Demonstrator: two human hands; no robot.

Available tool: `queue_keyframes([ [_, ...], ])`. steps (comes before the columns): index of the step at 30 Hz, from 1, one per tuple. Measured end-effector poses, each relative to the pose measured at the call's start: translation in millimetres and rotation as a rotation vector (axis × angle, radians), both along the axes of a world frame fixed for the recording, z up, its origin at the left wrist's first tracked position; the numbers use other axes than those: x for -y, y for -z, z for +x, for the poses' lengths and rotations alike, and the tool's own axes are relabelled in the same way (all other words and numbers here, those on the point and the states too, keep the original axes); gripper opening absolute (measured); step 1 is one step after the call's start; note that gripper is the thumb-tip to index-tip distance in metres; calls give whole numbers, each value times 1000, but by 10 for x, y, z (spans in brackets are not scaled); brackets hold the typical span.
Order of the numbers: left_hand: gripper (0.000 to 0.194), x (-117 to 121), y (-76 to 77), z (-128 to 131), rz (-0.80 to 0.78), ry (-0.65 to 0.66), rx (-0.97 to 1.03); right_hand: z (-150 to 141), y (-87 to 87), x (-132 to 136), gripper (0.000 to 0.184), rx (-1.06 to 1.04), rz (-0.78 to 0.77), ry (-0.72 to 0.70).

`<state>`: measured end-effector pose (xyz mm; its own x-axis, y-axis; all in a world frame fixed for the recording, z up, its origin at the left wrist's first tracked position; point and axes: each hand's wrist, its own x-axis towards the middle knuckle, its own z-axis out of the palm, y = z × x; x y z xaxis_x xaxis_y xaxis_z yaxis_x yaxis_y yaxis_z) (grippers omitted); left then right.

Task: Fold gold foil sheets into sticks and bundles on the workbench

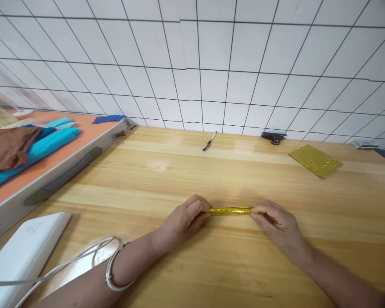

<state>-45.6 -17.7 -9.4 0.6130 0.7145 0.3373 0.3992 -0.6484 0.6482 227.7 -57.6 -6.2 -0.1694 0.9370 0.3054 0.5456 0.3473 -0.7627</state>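
Note:
A narrow folded strip of shiny gold foil paper [230,211] stretches level between my two hands, just over the wooden table. My left hand [191,215] pinches its left end, with the fingertips curled over it. At the right end, my right hand [277,224] grips the strip between thumb and fingers. The ends of the strip are hidden under the fingers. Farther back on the right lies a flat square of gold foil paper [316,161], apart from both hands.
A pen [209,141] and a black clip-like object [275,137] lie near the tiled wall. At left, a white power bank-like box [27,252] sits beside a white cable [67,261]. An orange-topped raised surface [83,128] carries folded blue and brown cloth-like pieces [14,147].

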Motion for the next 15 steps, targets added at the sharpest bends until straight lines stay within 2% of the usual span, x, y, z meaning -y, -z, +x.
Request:
queue_keyframes([
  [5, 8, 13, -44, 19, -55, -59, 72, -22, -36, 20, 11, 45, 36, 46],
  [9, 10, 9, -53, 11, -29, -87, 127, -22, -30, 15, 10, 41, 35, 31],
  [12, 11, -1, -38, 3, -19, -108, 150, -13, -23, 2, 7, 29, 52, -2],
  [15, 9, -4, 11, 2, -75, -132, 166, -3, -11, -9, 6, 23, 53, -10],
])
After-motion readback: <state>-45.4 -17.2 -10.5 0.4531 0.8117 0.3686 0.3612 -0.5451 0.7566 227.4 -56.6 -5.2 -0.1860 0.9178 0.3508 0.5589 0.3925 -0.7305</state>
